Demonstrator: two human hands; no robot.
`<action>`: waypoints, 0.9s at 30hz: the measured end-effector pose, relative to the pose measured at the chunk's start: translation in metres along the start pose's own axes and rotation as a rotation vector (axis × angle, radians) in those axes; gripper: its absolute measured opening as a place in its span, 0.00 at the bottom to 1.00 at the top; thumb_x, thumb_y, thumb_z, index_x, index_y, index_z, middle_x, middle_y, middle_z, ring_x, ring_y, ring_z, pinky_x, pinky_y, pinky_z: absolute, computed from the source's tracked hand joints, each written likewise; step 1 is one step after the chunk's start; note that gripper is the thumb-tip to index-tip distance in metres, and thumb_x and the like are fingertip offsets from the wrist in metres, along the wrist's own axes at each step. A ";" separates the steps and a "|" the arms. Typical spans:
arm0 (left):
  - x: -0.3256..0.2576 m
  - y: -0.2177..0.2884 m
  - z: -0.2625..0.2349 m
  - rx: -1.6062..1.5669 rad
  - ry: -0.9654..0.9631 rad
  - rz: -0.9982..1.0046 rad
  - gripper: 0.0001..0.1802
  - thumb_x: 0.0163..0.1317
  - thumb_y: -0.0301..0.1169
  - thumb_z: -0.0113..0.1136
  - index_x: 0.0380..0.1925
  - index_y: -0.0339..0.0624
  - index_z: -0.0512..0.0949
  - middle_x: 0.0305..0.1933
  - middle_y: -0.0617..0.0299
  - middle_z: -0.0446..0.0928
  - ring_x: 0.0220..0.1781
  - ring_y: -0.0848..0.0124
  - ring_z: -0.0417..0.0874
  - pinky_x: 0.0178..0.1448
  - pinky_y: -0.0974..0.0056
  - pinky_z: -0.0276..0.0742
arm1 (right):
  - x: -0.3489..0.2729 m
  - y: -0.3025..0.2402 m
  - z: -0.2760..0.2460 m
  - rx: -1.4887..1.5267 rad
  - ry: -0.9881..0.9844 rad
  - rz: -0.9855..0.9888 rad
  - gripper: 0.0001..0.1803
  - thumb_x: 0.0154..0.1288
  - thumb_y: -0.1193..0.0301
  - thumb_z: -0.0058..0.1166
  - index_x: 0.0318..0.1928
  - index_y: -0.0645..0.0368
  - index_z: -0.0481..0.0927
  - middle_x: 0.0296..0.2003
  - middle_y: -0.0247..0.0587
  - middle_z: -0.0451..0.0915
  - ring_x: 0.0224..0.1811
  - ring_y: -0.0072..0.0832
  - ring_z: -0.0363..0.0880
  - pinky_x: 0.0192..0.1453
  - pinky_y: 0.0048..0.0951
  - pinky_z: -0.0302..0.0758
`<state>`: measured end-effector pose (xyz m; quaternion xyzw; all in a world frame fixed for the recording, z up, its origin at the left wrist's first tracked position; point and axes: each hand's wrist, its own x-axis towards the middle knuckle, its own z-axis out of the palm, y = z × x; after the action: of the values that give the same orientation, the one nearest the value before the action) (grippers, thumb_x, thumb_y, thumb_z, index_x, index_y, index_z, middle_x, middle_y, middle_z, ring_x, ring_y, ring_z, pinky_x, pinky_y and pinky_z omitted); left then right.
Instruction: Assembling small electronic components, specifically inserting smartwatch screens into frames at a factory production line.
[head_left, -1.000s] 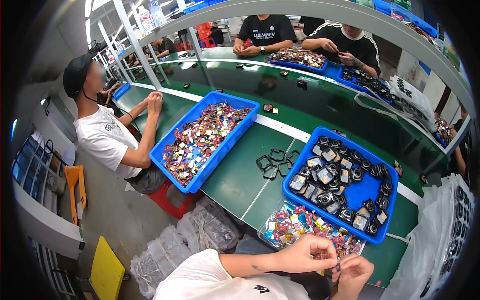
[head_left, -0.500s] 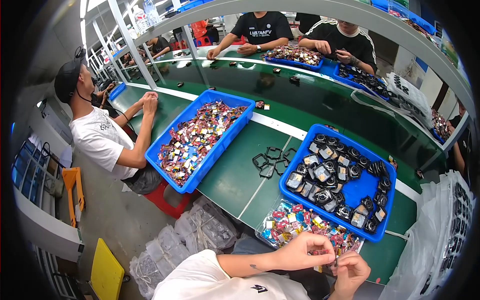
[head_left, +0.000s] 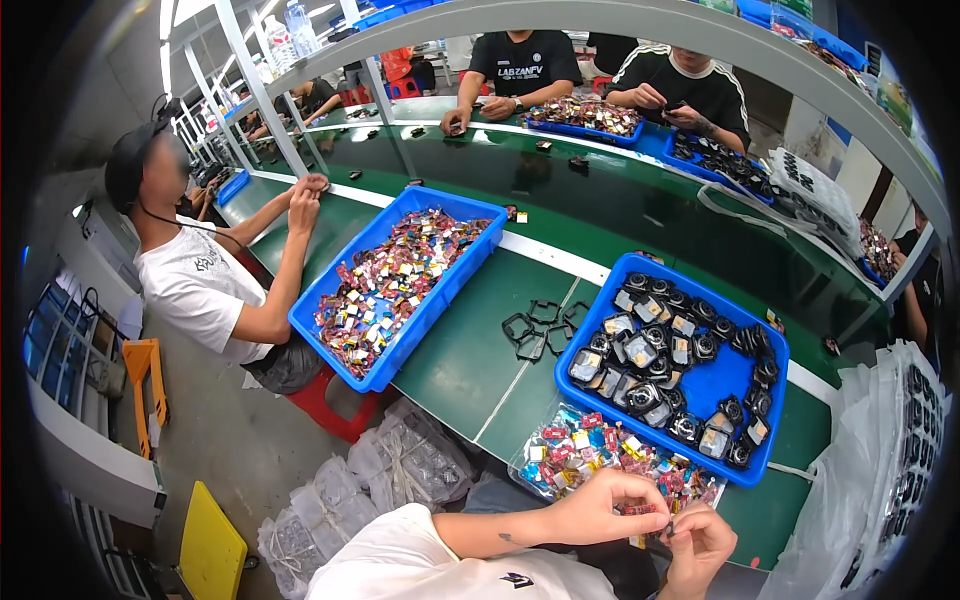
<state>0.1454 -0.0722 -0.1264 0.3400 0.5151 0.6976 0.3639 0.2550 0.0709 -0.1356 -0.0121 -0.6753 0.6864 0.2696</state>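
Moved: my hands drawn closer at the worktop's (head_left: 470, 370) near edge. Left hand (head_left: 600, 505) and right hand (head_left: 700, 540) pinch one small dark part (head_left: 668, 527) between them; clear tray of coloured pieces (head_left: 590, 455) just beyond.

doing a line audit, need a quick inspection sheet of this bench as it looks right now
surface: green bench with a white stripe, mostly covered by bins.
job's things: small dark part pinched between both hands; clear tray of colourful small pieces just ahead; blue bin of black parts behind it.
clutter: black square frames loose on the bench; second blue bin of colourful pieces; clear bags on the floor.
grippers: left hand and right hand meet on the part, fingers closed.
cables: nothing seen.
surroundings: co-worker in white shirt to the left; others seated across.
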 end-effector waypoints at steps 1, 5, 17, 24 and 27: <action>0.000 -0.002 0.001 -0.049 -0.027 -0.028 0.05 0.59 0.26 0.61 0.33 0.34 0.79 0.35 0.61 0.78 0.38 0.76 0.77 0.45 0.69 0.72 | -0.002 -0.001 0.000 -0.018 0.006 0.011 0.13 0.60 0.68 0.59 0.26 0.64 0.72 0.24 0.40 0.73 0.23 0.20 0.69 0.26 0.18 0.65; 0.001 -0.008 -0.002 -0.231 -0.161 -0.106 0.04 0.59 0.23 0.60 0.33 0.33 0.79 0.36 0.62 0.78 0.41 0.77 0.77 0.47 0.70 0.73 | 0.004 -0.012 0.003 -0.059 0.052 0.065 0.12 0.61 0.70 0.57 0.26 0.64 0.72 0.24 0.40 0.73 0.26 0.21 0.70 0.30 0.20 0.65; 0.004 -0.003 -0.009 -0.091 0.105 0.017 0.02 0.57 0.19 0.60 0.31 0.32 0.79 0.33 0.61 0.79 0.36 0.78 0.77 0.42 0.71 0.72 | 0.014 -0.006 0.002 0.106 -0.045 0.058 0.04 0.61 0.78 0.56 0.34 0.69 0.79 0.33 0.44 0.79 0.33 0.22 0.76 0.35 0.20 0.72; 0.002 -0.007 -0.001 0.047 0.181 0.130 0.02 0.55 0.17 0.61 0.29 0.32 0.78 0.30 0.61 0.78 0.33 0.77 0.76 0.38 0.72 0.69 | 0.011 0.000 0.003 -0.206 0.029 -0.134 0.04 0.53 0.80 0.62 0.30 0.64 0.80 0.26 0.37 0.79 0.22 0.16 0.72 0.24 0.16 0.67; 0.000 -0.007 0.000 0.118 0.175 0.180 0.03 0.54 0.17 0.61 0.28 0.32 0.78 0.30 0.59 0.78 0.32 0.76 0.76 0.38 0.72 0.69 | 0.011 -0.001 0.004 -0.248 0.060 -0.153 0.04 0.53 0.79 0.62 0.27 0.64 0.80 0.24 0.38 0.78 0.21 0.17 0.71 0.24 0.16 0.67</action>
<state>0.1461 -0.0705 -0.1335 0.3438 0.5523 0.7229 0.2328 0.2446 0.0715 -0.1310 -0.0145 -0.7455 0.5745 0.3375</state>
